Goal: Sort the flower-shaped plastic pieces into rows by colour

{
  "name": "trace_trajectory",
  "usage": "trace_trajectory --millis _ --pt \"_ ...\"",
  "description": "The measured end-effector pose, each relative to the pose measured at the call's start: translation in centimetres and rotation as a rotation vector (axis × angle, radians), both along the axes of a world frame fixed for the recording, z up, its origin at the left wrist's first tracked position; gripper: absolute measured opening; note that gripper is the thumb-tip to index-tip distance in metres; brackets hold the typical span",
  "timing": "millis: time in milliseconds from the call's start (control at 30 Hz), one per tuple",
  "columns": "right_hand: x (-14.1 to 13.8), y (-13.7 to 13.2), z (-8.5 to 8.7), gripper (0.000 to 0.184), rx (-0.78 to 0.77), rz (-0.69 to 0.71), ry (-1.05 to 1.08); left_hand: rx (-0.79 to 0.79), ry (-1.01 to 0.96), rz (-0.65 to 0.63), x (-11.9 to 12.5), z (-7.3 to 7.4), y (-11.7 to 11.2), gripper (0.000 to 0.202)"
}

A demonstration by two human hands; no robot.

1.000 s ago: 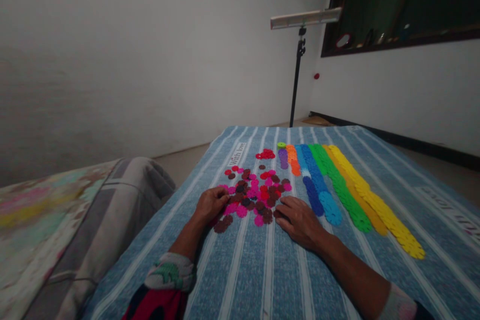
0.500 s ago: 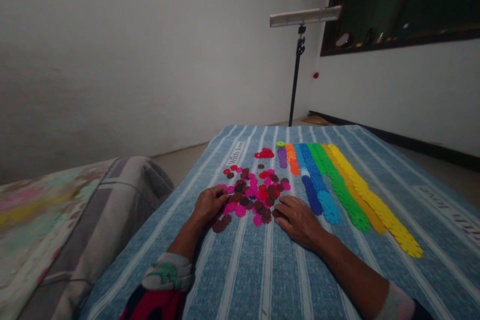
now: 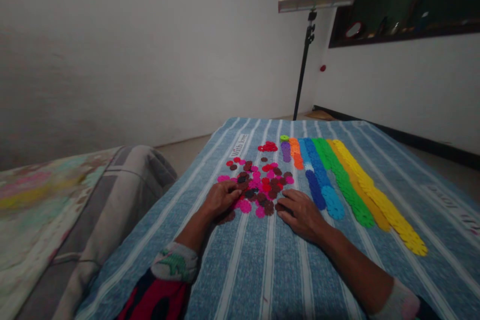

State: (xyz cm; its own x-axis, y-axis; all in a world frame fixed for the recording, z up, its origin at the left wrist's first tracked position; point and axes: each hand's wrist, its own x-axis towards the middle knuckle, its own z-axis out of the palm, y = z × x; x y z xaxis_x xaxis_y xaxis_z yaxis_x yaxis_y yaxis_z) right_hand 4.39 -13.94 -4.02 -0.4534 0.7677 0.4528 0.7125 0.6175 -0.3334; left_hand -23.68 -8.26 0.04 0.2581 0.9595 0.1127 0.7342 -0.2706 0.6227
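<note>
A loose pile of pink, red and brown toothed plastic discs (image 3: pixel 262 182) lies on a blue striped cloth (image 3: pixel 262 260). My left hand (image 3: pixel 221 198) rests at the pile's left edge, fingers curled and pinched among the discs there; what they grip is hidden. Several brown discs (image 3: pixel 226 217) lie just under that hand. My right hand (image 3: pixel 302 212) lies flat on the cloth at the pile's right edge, fingers stretched out, fingertips touching a brown disc (image 3: pixel 279 206). A small heap of red discs (image 3: pixel 267 147) sits beyond the pile.
Sorted rows of discs run to the right of the pile: purple (image 3: pixel 286 151), orange (image 3: pixel 296 154), blue (image 3: pixel 318 185), green (image 3: pixel 345 187) and yellow (image 3: pixel 378 200). A light stand (image 3: pixel 304 60) is behind the cloth. Folded bedding (image 3: pixel 75 210) lies to the left.
My left hand has slid a little to the right into the pile, fingers closing among the discs. My right hand has barely moved. The view has tilted slightly.
</note>
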Motion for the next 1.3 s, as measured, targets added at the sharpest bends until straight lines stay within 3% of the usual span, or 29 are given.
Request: trace_trajectory --millis 167,300,533,700,1300 --pt "0.3 0.0 -0.3 0.010 0.002 0.003 0.047 0.008 0.005 -0.038 0.5 -0.3 -0.3 0.027" --pt "0.2 0.0 -0.3 0.007 -0.018 -0.011 0.066 0.115 0.061 -0.022 1.4 0.5 -0.8 0.023" --pt "0.1 -0.1 -0.2 0.007 -0.044 -0.024 0.058 0.284 0.278 -0.218 5.2 1.5 -2.9 0.021" --pt "0.0 0.0 -0.3 0.006 -0.040 -0.047 0.056 0.290 0.443 -0.199 7.1 1.0 -3.5 0.022" --pt "0.2 0.0 -0.6 0.006 -0.022 -0.020 0.053 0.213 0.398 -0.178 6.8 0.8 -3.2 0.018"
